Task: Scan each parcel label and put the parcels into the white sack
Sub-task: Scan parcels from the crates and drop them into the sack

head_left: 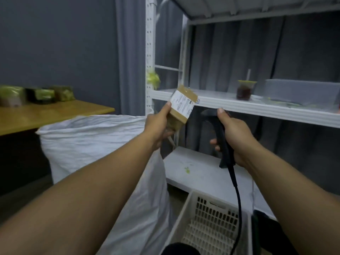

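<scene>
Nearest you, the scanner cable (237, 199) hangs over the white slotted basket (211, 218). Leave it slack, so it does not drag your aim.

Your right hand (234, 137) is wrapped around the grip of the black barcode scanner (221, 134), thumb up by its head. Your left hand (158, 126) grips the parcel (179, 119) by its lower end, thumb on the near edge. The hands are apart, with the parcel just beside the scanner's head and not touching it.

The step in hand looks like the scan. The label (182, 103) faces you more than it faces the scanner, so tip the parcel towards the nose or swing the nose round until it meets the label squarely. Keep your thumb off the print and hold both hands steady while you trigger.

The parcel is a small brown box wrapped in glossy tape, tilted, with its white label across the upper face. The print is too blurred to read.

The white sack (88, 144) stands open-mouthed just left of your left arm, a short drop once the scan takes. Beyond the hands is a white metal shelf (257, 108) with a cup of dark drink (244, 90) on it. Far left, greenish packets (42, 93) lie on a wooden table (46, 115).
</scene>
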